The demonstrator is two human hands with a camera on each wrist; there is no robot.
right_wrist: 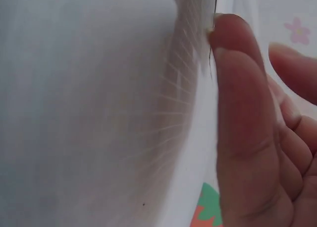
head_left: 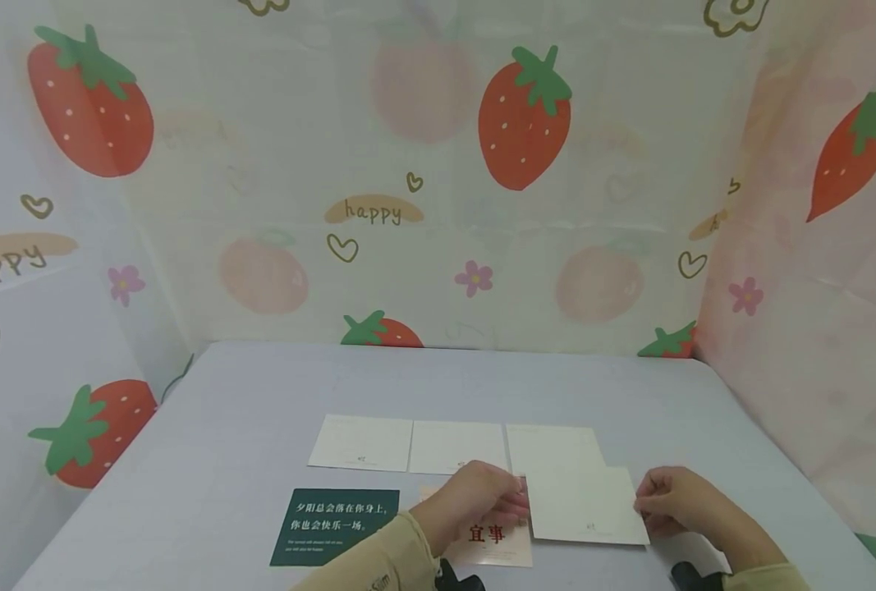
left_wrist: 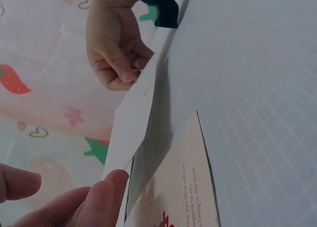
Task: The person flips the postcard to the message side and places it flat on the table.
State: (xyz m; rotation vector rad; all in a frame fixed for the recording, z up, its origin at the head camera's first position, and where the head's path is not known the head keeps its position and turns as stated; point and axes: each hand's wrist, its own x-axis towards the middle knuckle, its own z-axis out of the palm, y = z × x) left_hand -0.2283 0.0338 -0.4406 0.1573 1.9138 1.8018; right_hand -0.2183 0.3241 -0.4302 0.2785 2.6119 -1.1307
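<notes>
In the head view a cream postcard (head_left: 589,513) spans between my hands, raised off the table above its shadow. My left hand (head_left: 478,497) pinches its left edge with the fingertips. At the opposite edge my right hand (head_left: 677,501) pinches it, thumb and finger close together. The left wrist view shows the raised postcard (left_wrist: 133,115) edge-on, with the right hand (left_wrist: 119,53) at its far corner. Below my left hand lies a pinkish postcard (head_left: 500,546) with red characters, partly covered by that hand. A dark green postcard (head_left: 334,513) with white writing lies to its left.
Behind the hands, cream postcards lie in a row: a left one (head_left: 360,443), a middle one (head_left: 456,443) and a right one (head_left: 552,443), partly overlapped by the held postcard. They rest on a white table (head_left: 260,394). Strawberry-print cloth (head_left: 423,205) walls the back and sides.
</notes>
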